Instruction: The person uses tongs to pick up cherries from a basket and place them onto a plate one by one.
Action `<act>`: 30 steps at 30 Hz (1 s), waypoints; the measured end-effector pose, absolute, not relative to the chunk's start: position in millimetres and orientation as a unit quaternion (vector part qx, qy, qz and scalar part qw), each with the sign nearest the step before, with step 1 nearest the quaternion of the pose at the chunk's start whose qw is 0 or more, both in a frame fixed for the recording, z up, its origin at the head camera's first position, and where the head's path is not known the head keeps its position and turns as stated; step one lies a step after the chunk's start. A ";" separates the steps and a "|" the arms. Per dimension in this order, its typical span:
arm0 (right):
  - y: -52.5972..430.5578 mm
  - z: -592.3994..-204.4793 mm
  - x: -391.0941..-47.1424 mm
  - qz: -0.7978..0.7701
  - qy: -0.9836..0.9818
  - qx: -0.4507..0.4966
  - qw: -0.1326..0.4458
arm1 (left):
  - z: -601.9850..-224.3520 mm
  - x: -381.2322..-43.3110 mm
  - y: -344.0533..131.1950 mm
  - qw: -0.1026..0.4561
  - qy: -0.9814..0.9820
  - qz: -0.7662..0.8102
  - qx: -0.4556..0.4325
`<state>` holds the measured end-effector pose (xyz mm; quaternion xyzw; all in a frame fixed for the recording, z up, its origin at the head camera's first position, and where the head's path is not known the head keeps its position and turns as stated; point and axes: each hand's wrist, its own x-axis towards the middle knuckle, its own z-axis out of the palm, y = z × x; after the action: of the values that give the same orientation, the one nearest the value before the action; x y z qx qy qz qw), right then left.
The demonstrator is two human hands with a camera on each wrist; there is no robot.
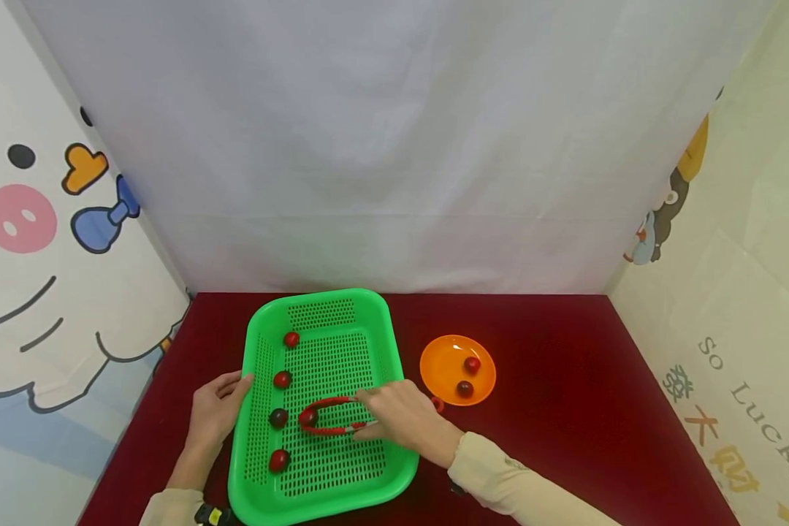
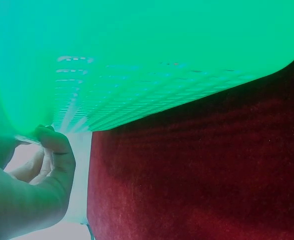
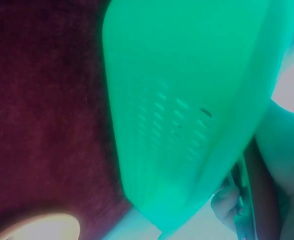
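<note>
A green plastic basket [image 1: 322,299] with slotted sides and bottom stands on the left of the table. My left hand [image 1: 214,410] grips its left rim; the left wrist view shows those curled fingers [image 2: 57,145] at the rim. Over the basket, my right hand [image 1: 401,416] holds red-tipped tongs [image 1: 332,431]. Between the tong tips is a small round red fruit [image 1: 308,417]. Several similar fruits lie along the left side, among them a red one [image 1: 279,460] and a darker one [image 1: 278,418]. In the right wrist view, the basket's wall [image 3: 186,60] hides most of the tongs.
Right of the basket, an orange plate [image 1: 442,365] carries two dark red fruits [image 1: 472,364]. A dark red cloth [image 1: 552,409] covers the table. White curtains [image 1: 394,146] stand behind it, with printed cartoon panels at both sides.
</note>
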<state>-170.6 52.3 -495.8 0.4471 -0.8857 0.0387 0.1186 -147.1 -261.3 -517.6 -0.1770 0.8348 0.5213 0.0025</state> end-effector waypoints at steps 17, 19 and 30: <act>72.7 -491.9 -167.3 0.101 -0.886 0.432 0.131 | -518.3 -147.5 -261.4 0.009 0.834 0.520 -0.183; 74.9 -492.2 -167.1 0.104 -0.887 0.430 0.134 | -518.2 -147.5 -261.2 0.012 0.834 0.520 -0.183; 90.5 -494.1 -168.1 0.136 -0.880 0.417 0.183 | -519.6 -148.3 -262.3 0.012 0.836 0.517 -0.183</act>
<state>-168.1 90.5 -494.1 0.4173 -0.8797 0.1355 0.1834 -148.3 -262.3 -519.6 -0.1829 0.8364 0.5166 0.0118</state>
